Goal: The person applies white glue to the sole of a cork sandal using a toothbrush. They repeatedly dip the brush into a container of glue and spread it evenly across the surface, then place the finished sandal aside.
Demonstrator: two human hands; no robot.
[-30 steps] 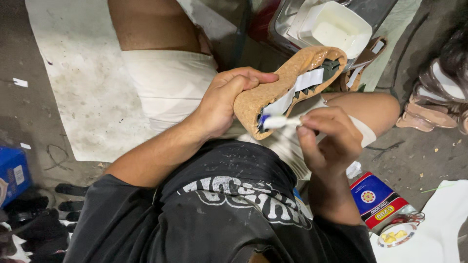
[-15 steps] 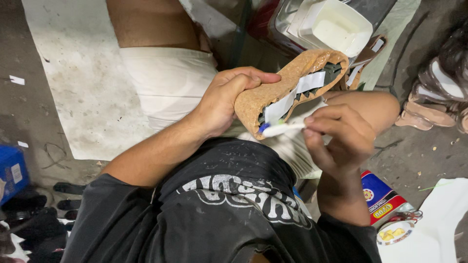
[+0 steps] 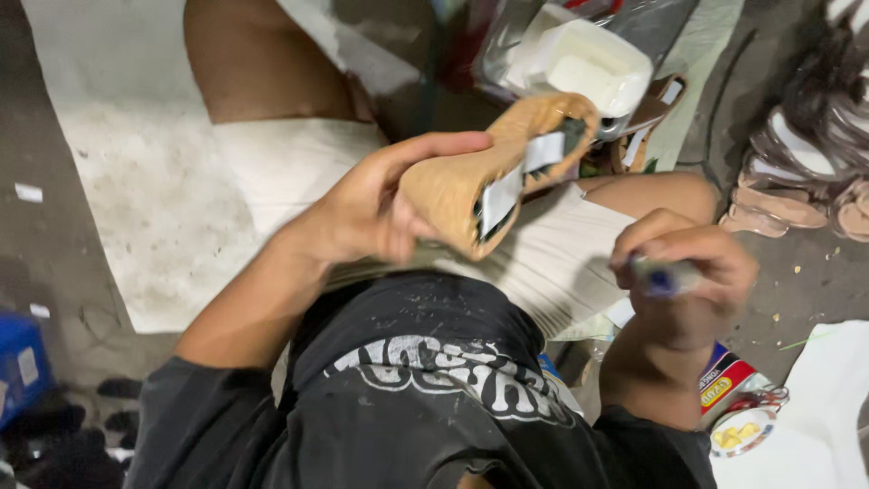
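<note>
Tan shoe sole sits above the lap, clamped in the left hand, thumb on its upper edge, fingers wrapped beneath. Right hand, apart to the right, grip pressed together around a blurred brush handle, over an open glue can.

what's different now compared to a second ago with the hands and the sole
The right hand has pulled the blue-tipped brush off the tan shoe sole, down and to the right. The left hand still grips the sole, now tilted more upright.
</note>
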